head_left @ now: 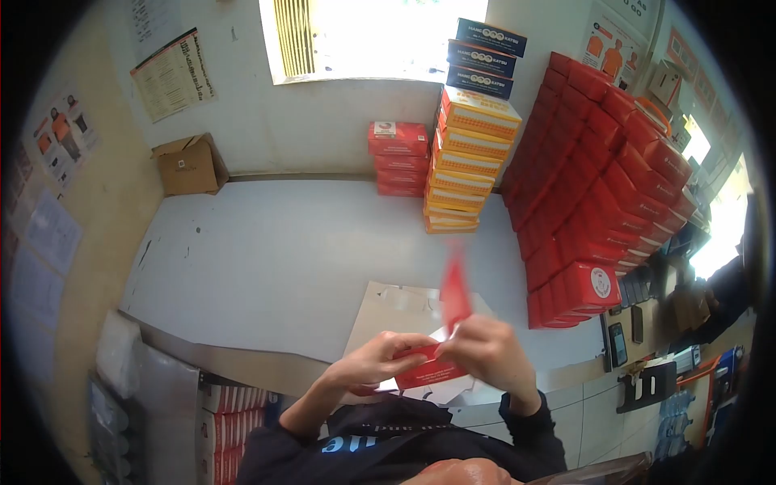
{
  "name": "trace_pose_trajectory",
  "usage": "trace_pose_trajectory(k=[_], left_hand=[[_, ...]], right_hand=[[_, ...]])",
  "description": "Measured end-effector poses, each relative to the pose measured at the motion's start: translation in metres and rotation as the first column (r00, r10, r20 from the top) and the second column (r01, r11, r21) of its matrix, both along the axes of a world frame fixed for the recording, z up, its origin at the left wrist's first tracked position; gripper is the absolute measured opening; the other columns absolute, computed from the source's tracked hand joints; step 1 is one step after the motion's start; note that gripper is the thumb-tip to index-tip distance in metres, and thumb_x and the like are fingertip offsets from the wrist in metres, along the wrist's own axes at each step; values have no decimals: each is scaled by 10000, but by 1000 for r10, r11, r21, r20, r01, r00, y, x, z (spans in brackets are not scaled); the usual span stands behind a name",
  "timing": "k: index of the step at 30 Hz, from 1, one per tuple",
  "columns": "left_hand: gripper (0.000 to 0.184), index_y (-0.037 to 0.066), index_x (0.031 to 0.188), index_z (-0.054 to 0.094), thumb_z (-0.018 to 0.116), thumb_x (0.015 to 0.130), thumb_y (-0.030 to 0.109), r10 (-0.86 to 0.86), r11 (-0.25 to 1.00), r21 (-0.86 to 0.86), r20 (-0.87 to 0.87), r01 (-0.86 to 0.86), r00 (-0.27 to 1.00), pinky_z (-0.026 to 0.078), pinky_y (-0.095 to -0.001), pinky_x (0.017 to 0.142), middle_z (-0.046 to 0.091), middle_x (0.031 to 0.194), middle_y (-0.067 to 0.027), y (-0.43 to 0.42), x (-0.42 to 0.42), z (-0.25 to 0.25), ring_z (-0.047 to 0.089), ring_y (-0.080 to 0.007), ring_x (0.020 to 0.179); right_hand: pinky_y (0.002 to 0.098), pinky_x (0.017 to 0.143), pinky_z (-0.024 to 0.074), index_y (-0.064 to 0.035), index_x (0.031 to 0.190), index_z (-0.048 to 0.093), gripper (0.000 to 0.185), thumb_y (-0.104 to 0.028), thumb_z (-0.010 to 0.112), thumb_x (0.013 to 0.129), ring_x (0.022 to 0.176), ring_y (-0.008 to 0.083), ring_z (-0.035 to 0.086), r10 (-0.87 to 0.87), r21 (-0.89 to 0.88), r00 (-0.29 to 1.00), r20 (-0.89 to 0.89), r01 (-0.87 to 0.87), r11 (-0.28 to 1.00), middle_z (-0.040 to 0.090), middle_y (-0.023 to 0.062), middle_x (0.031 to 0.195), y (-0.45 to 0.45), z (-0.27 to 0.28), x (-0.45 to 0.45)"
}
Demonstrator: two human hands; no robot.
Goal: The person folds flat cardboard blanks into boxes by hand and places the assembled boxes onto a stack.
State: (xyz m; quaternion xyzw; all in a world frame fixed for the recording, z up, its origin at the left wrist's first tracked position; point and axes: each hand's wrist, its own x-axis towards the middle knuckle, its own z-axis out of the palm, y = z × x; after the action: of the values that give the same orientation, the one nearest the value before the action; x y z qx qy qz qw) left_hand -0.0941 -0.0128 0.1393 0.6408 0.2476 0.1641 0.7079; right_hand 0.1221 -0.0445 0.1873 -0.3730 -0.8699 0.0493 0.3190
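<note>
A red printed carton (428,373), partly folded with white inner faces, is between my hands close to my body. My left hand (373,361) is closed on its left side, thumb over the red face. My right hand (491,353) pinches at the carton's right side, beside a raised red flap (455,287) that is smeared by motion. Whether that flap belongs to the same carton I cannot tell. Beneath lies a flat brown cardboard sheet (368,315) on the grey-white table (267,259).
Yellow-and-white boxes (465,170) stand stacked at the back, dark blue boxes (482,61) on top. Beside them is a short red stack (399,166). A tall wall of red boxes (590,178) lines the right. An open brown box (191,167) sits back left. A person's dark sleeve (727,303) shows far right.
</note>
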Motion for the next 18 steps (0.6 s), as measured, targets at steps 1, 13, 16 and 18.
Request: trace_pose_trajectory(k=[1, 13, 16, 18], left_hand=[[319, -25, 1222, 511, 547, 940, 122, -9, 1000, 26, 6, 9, 1000, 479, -248, 772, 619, 1009, -63, 0, 0, 12, 563, -84, 915], [363, 27, 1295, 357, 450, 948, 82, 688, 724, -538, 521, -430, 505, 539, -376, 849, 542, 1155, -98, -5, 13, 1, 589, -162, 1033], [340, 32, 1233, 449, 549, 909, 57, 710, 475, -72, 620, -877, 333, 549, -319, 770, 586, 1096, -88, -13, 28, -4, 612, -141, 968], [268, 33, 1174, 505, 554, 915, 79, 754, 459, 122, 470, -880, 458, 543, -298, 748, 598, 1081, -72, -25, 35, 5, 607, -126, 967]], right_hand=[[312, 543, 453, -144, 769, 689, 132, -103, 712, 646, 633, 190, 537, 115, 24, 992, 57, -117, 993, 491, 14, 675, 1, 1, -5], [283, 556, 482, -188, 957, 722, 309, -299, 796, 677, 611, 155, 578, 211, 295, 960, -184, -151, 944, 610, 16, 812, 7, -15, 1], [248, 506, 434, -94, 751, 666, 173, -41, 794, 647, 586, 145, 587, -133, 227, 797, -590, 322, 919, 630, 26, 688, 6, -3, -2], [257, 490, 417, -81, 773, 657, 192, -2, 783, 652, 562, 153, 566, -179, 112, 743, -645, 324, 939, 603, 28, 662, 9, -10, -20]])
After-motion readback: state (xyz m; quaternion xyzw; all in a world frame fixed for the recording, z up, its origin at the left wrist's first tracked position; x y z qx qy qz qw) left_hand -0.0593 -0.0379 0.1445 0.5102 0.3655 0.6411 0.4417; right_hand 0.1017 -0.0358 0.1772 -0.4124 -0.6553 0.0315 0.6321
